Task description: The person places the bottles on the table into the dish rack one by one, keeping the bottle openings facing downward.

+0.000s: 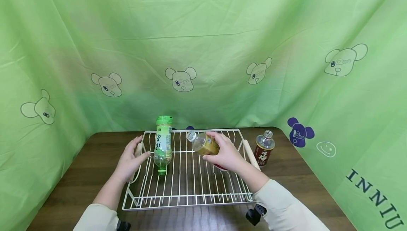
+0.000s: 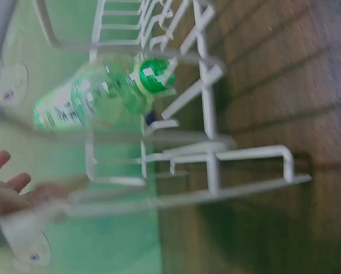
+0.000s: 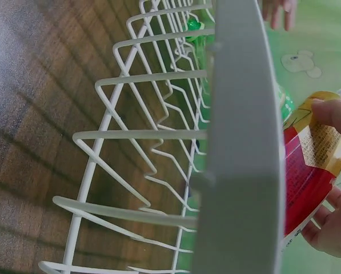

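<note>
A white wire rack [image 1: 190, 196] with pale wooden handles stands on the table. In its left part a green-tinted bottle [image 1: 163, 137] rests upside down, its green cap low among the wires [image 2: 207, 103]. My right hand [image 1: 227, 153] grips a clear bottle [image 1: 199, 145] over the rack's right half. That bottle tilts with its white cap toward the left, and its red and yellow label [image 3: 304, 177] shows in the right wrist view. My left hand [image 1: 129, 158], fingers spread and loosely bent, is at the left handle; whether it touches is unclear. It holds nothing visible.
A clear bottle with a dark red label [image 1: 264, 149] stands upright on the table, just right of the rack's right handle [image 1: 251, 153]. The brown wooden table [image 1: 302, 195] ends at a green printed curtain [image 1: 216, 96] behind and at both sides.
</note>
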`<state>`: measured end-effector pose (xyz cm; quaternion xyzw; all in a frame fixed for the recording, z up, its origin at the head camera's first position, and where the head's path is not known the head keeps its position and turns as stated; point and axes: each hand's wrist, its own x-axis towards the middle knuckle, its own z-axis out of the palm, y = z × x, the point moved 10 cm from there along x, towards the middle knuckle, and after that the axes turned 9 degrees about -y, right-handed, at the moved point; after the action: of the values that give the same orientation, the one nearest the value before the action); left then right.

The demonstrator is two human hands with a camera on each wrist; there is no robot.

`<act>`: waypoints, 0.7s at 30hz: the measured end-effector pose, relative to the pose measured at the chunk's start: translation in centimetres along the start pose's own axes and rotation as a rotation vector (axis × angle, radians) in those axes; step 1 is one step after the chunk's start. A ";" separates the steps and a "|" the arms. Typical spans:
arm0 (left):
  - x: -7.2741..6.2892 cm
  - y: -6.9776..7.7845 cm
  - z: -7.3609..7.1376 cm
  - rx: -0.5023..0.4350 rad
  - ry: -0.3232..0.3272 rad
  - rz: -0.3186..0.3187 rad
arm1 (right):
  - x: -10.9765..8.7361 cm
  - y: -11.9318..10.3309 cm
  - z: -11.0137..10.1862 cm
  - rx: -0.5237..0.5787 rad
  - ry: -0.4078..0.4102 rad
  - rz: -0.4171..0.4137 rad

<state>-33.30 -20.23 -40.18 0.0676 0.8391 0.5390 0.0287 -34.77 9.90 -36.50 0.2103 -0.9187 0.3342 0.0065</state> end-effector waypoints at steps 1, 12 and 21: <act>0.0 0.7 0.2 0.004 0.004 0.030 | 0.1 0.0 0.1 -0.002 -0.003 -0.001; 1.1 6.4 5.1 0.073 -0.093 0.234 | 0.1 -1.1 1.4 -0.003 -0.056 -0.018; 1.9 7.5 9.4 0.038 -0.216 0.277 | 0.0 -1.7 2.3 -0.044 -0.072 -0.042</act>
<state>-33.39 -8.40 -37.20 0.2406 0.8238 0.5115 0.0431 -33.80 7.26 -37.24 0.2414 -0.9209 0.3057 -0.0149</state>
